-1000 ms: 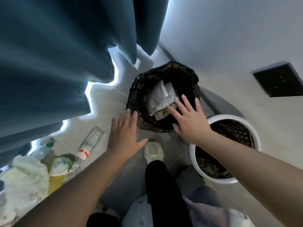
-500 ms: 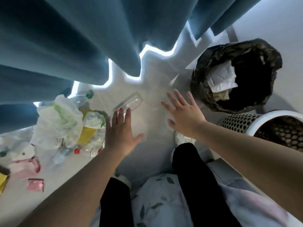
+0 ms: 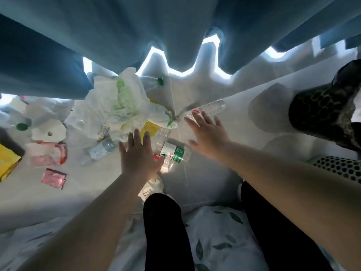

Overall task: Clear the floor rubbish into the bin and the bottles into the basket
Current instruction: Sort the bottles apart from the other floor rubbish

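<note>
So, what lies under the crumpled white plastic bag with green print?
From beneath the white bag, a yellow wrapper pokes out on the near side and a green-capped clear bottle on the far side; the rest is covered.

Clear glossy plastic bottle [image 3: 172, 152] – crinkled plastic bag [image 3: 119, 100] (thin, translucent) – heavy matt cloth curtain [image 3: 136, 36]

Teal above, pale litter below

At twelve o'clock the curtain [image 3: 117, 36] is teal blue, and under it a white plastic bag [image 3: 121, 102] carries green print. The central clear bottle [image 3: 173, 153] has a green-and-white label. At nine, a pink packet [image 3: 53, 178]. At three, a black bin liner [image 3: 316, 108] shows honeycomb lines. At four, a white basket [image 3: 338, 167] is dotted with dark holes. At six, a white cloth [image 3: 214, 241] has a dark leaf print.
</note>
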Demonstrator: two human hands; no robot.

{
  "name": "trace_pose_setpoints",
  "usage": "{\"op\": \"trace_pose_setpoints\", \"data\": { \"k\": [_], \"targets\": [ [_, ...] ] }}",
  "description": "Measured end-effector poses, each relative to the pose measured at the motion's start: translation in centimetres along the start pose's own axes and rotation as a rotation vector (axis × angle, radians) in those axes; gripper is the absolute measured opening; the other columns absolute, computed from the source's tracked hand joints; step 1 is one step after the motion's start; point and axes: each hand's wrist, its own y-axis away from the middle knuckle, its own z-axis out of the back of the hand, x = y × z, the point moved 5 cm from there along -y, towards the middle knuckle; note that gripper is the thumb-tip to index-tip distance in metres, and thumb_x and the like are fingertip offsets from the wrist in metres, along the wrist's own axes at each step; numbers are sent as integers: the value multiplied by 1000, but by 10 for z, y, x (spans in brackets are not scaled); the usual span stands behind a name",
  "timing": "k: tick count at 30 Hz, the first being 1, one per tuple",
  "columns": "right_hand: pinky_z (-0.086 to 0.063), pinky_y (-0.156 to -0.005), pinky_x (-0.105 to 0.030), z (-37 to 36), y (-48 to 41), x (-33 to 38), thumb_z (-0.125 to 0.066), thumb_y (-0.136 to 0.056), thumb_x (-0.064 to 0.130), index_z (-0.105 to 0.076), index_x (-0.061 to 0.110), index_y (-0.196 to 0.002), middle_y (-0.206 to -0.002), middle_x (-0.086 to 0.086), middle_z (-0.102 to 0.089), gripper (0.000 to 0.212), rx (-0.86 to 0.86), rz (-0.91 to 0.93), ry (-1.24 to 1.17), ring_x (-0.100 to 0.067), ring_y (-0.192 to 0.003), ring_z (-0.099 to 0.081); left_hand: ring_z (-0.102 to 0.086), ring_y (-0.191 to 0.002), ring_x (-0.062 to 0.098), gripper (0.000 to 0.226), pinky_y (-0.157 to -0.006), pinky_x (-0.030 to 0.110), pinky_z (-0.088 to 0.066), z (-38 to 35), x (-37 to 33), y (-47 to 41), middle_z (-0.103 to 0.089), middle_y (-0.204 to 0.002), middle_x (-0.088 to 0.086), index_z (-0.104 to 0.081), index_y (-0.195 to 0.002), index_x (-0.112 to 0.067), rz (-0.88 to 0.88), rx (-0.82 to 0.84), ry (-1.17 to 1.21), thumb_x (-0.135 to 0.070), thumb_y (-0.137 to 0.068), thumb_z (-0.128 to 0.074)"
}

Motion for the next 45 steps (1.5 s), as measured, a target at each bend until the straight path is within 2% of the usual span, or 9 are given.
{"op": "trace_pose_setpoints", "data": {
  "k": [7, 15, 19, 21, 25, 28, 34, 41, 45],
  "targets": [
    [-28, -113, -58, -46, -77, 36, -59, -90, 44, -8, 24, -154, -161, -10, -16, 84, 9, -80, -92, -38, -145, -21, -12, -146, 32, 88, -115, 56, -13, -27, 52, -60, -13, -158, 13, -17, -149, -15, 32, -86, 67, -56, -83, -58],
    [-41, -106, -52, -84, -133, 33, -68, -84, 38, -15, 26, -152, -158, -7, -24, 88, -53, -53, -148, -34, -140, -33, -18, -144, 33, 90, -114, 55, -18, -47, 63, -123, -18, -156, 16, -17, -148, -13, 37, -123, 87, -55, -81, -61],
    [-47, -101, -48, -90, -154, 38, -70, -83, 30, -15, 30, -152, -159, -6, -22, 88, -39, -19, -136, -34, -133, -43, -38, -132, 35, 90, -109, 54, -25, -53, 62, -142, -41, -142, 16, -16, -147, -10, 52, -148, 148, -52, -81, -61],
    [-50, -95, -48, -91, -165, 41, -67, -84, 21, -17, 32, -152, -156, -9, -26, 85, -25, -16, -142, -34, -129, -45, -48, -121, 36, 82, -102, 51, -32, -53, 62, -149, -51, -130, 17, -23, -142, -8, 67, -176, 169, -47, -82, -63],
    [-53, -82, -42, -89, -177, 41, -62, -86, 13, -38, 27, -141, -129, -8, -51, 62, -66, -57, -145, -30, -108, -59, -57, -101, 37, 39, -84, 45, -41, -41, 68, -156, -62, -107, 16, -47, -115, -7, 41, -286, 197, -25, -85, -63],
    [-50, -72, -35, -81, -174, 39, -62, -86, 11, -49, 20, -131, -120, -7, -58, 48, -136, -76, -225, -28, -99, -62, -60, -93, 40, 22, -74, 42, -43, -27, 77, -154, -64, -100, 18, -51, -106, -8, 19, -315, 226, -15, -86, -57],
    [-52, -67, -35, -53, -134, 37, -66, -83, 15, -51, 20, -128, -118, -6, -59, 47, -143, -62, -276, -27, -96, -62, -61, -87, 43, 10, -64, 37, -38, 14, 95, -127, -65, -96, 20, -51, -98, -8, 0, -335, 177, -13, -90, -54],
    [-39, -67, -28, -8, -66, 21, -65, -80, 19, -50, 20, -129, -117, -6, -57, 52, -165, -85, -324, -30, -98, -61, -59, -84, 45, 9, -62, 36, -35, 69, 90, -63, -64, -92, 22, -49, -93, -9, -47, -349, 131, -10, -87, -55],
    [-48, -72, -34, 16, -20, 4, -64, -79, 22, -50, 21, -129, -122, -7, -56, 52, -203, -159, -356, -32, -99, -62, -60, -84, 43, 15, -61, 36, -37, 97, 62, -18, -64, -92, 19, -51, -97, -8, -112, -345, 84, -9, -84, -60]
  ]
}}
